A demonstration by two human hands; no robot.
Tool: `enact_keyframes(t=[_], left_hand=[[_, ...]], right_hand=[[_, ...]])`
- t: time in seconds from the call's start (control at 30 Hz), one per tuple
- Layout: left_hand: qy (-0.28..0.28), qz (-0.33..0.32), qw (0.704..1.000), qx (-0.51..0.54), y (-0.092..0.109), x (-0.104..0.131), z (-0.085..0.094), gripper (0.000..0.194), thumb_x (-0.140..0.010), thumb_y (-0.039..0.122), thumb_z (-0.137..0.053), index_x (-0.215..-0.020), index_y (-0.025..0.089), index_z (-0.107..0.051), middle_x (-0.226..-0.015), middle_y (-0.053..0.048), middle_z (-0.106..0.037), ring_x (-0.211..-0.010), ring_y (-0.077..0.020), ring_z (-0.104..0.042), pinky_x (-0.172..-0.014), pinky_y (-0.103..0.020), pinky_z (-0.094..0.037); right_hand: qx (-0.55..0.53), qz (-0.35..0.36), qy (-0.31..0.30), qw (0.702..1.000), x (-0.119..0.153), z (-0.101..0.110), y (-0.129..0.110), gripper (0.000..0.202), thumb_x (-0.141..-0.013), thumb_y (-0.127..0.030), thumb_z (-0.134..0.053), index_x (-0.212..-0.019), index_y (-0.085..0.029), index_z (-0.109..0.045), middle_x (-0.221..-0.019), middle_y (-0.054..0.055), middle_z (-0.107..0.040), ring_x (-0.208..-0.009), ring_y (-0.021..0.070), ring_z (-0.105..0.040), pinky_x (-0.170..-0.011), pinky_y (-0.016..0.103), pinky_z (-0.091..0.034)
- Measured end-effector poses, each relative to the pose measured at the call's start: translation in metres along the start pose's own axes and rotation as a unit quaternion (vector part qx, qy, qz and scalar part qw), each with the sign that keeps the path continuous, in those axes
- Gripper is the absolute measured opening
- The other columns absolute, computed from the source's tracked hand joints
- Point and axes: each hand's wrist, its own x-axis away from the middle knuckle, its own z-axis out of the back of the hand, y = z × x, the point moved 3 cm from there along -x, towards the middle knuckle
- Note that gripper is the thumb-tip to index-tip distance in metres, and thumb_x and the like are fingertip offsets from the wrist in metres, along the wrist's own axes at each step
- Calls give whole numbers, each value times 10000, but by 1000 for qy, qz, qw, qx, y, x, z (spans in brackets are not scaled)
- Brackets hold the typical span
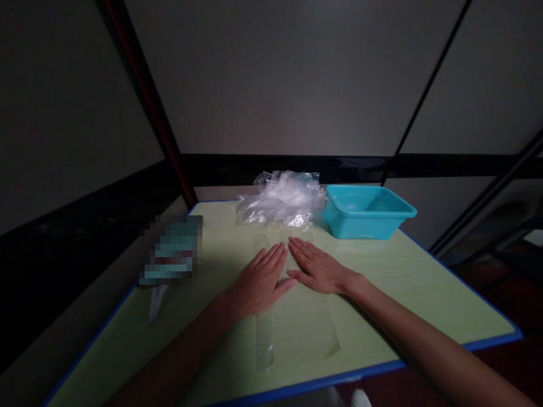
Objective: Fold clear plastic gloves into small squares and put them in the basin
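A clear plastic bag [299, 333] lies flat on the table, its lower end toward me and its upper end beyond my fingertips. My left hand [263, 280] rests palm down on the bag's left side with its fingers stretched out. Opposite it, my right hand [316, 265] lies flat on the upper right part, fingers extended and thumb pointing left. The two thumbs nearly meet over the middle of the bag. Neither hand grips anything. Behind them sits a crumpled heap of clear plastic bags [284, 200].
A turquoise plastic basin [360, 226] stands at the back right of the pale green, blue-edged table [403, 282]. At the left edge is a blurred-out, greenish flat object [173, 251] with a whitish strip under it. Grey panels [288, 85] rise behind the table.
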Motion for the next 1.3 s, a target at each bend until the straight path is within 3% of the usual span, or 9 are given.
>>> enact_keyframes(t=[0.3,0.47,0.67,0.77,0.9,1.07,1.3], left_hand=[[-7,-7,1000,0,0,0,1,592,-847,508,-223,-1300,128,-264,-1389,-122,-221,-1281,-219,-162,-1021,-378,-173],[-19,-5,1000,4,1,0,1,621,-841,516,-233,-1307,106,-243,-1389,-137,-207,-1282,-227,-152,-1025,-389,-160],[4,7,1000,6,1,1,6,684,-818,519,-301,-1303,45,-211,-1384,-167,-205,-1278,-229,-169,-1028,-381,-162],[11,0,1000,6,2,1,8,682,-815,515,-311,-1302,49,-213,-1387,-163,-199,-1278,-242,-167,-1027,-397,-159],[18,0,1000,11,1,0,5,659,-821,525,-278,-1283,57,-263,-1372,-166,-245,-1271,-250,-187,-1019,-405,-174],[35,7,999,22,-1,0,8,645,-806,507,-345,-1272,64,-293,-1362,-162,-273,-1261,-242,-224,-1018,-405,-186],[83,-8,995,47,1,-1,23,346,-849,364,-356,-1046,154,-548,-1291,-109,-416,-1222,-187,-317,-1028,-403,-180]], right_hand=[[-7,-4,2,1000,-1,-2,-1,714,-840,-522,-271,-1306,17,-234,-1374,204,-152,-1279,239,-117,-1048,378,-159],[-43,16,23,999,1,8,3,733,-815,-540,-329,-1319,-19,-223,-1375,189,-189,-1277,239,-143,-1038,399,-174],[-104,102,83,986,9,32,8,386,-819,-398,-445,-1120,-172,-533,-1393,65,-220,-1280,205,-155,-1038,408,-174],[-111,135,62,983,9,32,6,372,-812,-375,-471,-1131,-193,-532,-1402,46,-195,-1280,205,-152,-1037,423,-165],[-111,158,47,980,8,29,2,382,-799,-381,-493,-1126,-190,-541,-1414,44,-144,-1276,212,-164,-1040,421,-151],[-114,137,61,982,9,32,8,320,-807,-358,-485,-1063,-195,-589,-1387,36,-239,-1256,213,-226,-1029,422,-194],[-95,106,71,987,8,28,15,346,-821,-358,-458,-1103,-186,-561,-1358,53,-308,-1242,224,-255,-1011,425,-240]])
